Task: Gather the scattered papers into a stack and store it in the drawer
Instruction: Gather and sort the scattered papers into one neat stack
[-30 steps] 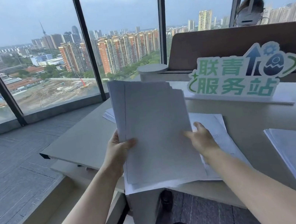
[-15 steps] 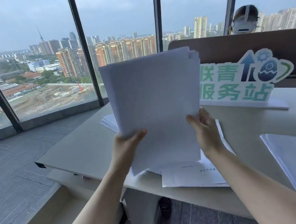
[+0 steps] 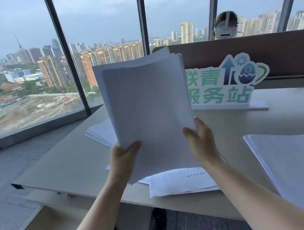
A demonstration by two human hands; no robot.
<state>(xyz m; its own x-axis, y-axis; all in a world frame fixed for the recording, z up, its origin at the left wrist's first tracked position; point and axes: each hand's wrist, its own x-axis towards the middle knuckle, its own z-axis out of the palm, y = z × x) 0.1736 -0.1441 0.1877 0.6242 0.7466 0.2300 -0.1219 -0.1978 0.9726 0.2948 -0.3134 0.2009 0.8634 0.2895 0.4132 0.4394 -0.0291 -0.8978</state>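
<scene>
I hold a stack of white papers (image 3: 149, 111) upright above the beige desk (image 3: 67, 164), its lower edge just over the desk. My left hand (image 3: 122, 155) grips the stack's lower left side and my right hand (image 3: 201, 141) grips its lower right side. Under the stack lies a loose sheet (image 3: 180, 183) with faint print, near the desk's front edge. A small pile of papers (image 3: 100, 133) rests behind the stack to the left. Another pile of papers (image 3: 303, 168) lies at the right. No drawer is visible.
A green and white sign (image 3: 226, 85) stands on the desk behind the stack. A brown partition (image 3: 256, 48) runs along the back, with a person's head above it. Big windows fill the left and the back. The desk's left corner (image 3: 17, 186) juts over grey floor.
Both hands have raised the stack from lying tilted over the desk to standing upright. The loose printed sheet under it has come into sight.
</scene>
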